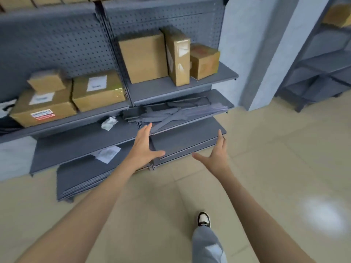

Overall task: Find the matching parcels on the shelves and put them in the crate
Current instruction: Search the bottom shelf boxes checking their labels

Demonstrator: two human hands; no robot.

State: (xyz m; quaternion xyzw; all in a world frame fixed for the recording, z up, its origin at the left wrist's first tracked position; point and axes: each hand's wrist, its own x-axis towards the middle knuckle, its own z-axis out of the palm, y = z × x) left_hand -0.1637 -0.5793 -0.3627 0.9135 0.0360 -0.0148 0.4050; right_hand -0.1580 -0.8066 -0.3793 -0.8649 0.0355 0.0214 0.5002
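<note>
While both hands (145, 147) spread empty, shelves (182, 86) hold parcels (142, 57).

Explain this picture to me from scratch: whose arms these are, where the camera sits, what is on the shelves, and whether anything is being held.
There is no machine here. A person wears a wide-angle camera on the head, so you look forward and down along their own two bare arms. This is the only view.

The left hand and right hand both reach out with straight, spread fingers towards the grey shelving. Neither holds anything.

On the shelf sit brown cardboard parcels: a large box, a tall taped box and a small box side by side; further left, a labelled box, and a small box stacked on a wide flat box. The shelf below carries loose grey metal parts and a crumpled paper. No crate is in view.
</note>
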